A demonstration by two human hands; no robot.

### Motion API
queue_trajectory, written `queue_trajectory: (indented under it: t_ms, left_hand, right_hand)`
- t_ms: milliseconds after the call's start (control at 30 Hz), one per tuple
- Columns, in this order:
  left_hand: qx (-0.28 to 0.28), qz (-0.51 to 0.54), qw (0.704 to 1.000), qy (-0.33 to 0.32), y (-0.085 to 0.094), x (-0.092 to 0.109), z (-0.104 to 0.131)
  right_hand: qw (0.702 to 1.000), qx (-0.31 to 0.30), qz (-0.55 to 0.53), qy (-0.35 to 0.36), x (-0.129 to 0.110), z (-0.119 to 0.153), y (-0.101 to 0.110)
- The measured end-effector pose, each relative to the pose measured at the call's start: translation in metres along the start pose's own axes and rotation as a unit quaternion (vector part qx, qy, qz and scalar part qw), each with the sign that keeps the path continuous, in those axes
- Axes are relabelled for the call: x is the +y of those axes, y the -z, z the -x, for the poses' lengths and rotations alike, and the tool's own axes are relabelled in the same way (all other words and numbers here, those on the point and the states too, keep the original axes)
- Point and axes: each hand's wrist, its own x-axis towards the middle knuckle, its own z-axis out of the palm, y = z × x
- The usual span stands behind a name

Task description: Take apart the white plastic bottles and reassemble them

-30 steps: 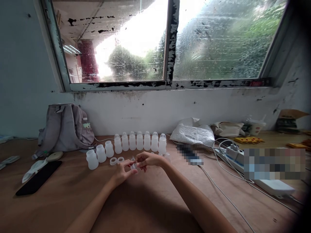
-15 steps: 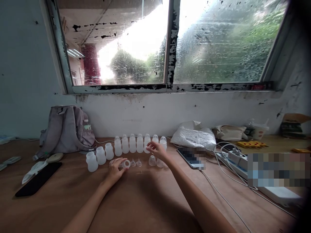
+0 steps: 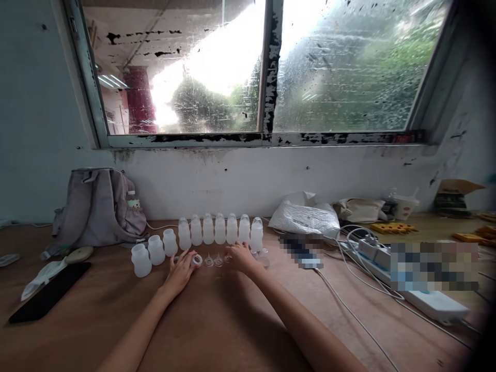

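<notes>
My left hand point(image 3: 179, 272) rests on the table, thumb and fingers closed at a white bottle ring point(image 3: 197, 260). Part of another ring or clear piece shows beyond its fingers. Close by stand two clear bottle nipples point(image 3: 214, 261). My right hand point(image 3: 241, 258) is low over the table beside them, its fingertips pinching a clear nipple point(image 3: 228, 259), partly hidden. Behind the hands, several frosted bottles with clear domed caps point(image 3: 208, 230) stand in a row. Three open bottles without caps point(image 3: 156, 250) continue leftward. Clear caps point(image 3: 264, 258) sit right of my right hand, partly covered.
A grey backpack point(image 3: 98, 206) leans at the back left, near a black flat case point(image 3: 50, 293). To the right lie a phone point(image 3: 300, 250) with a cable, a silver padded bag point(image 3: 306, 217) and a white power strip point(image 3: 437, 307). A wall and window rise behind.
My right hand has come down from in front of the capped bottles, moving left to the nipples. My left hand stays by the ring, which has shifted slightly left. The view has shifted a little.
</notes>
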Motion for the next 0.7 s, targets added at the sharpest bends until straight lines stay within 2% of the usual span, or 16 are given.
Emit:
queue_trajectory:
  t_ms: [467,700]
  left_hand:
    - [0.007,-0.026,0.999,-0.024,0.005,0.005,0.002]
    - [0.035,-0.018,0.998,-0.041,0.010,0.012,0.005]
  right_hand:
    - [1.000,-0.015,0.027,-0.001,-0.002,0.001,-0.007]
    - [0.999,-0.018,0.026,-0.004,-0.003,0.000,-0.006]
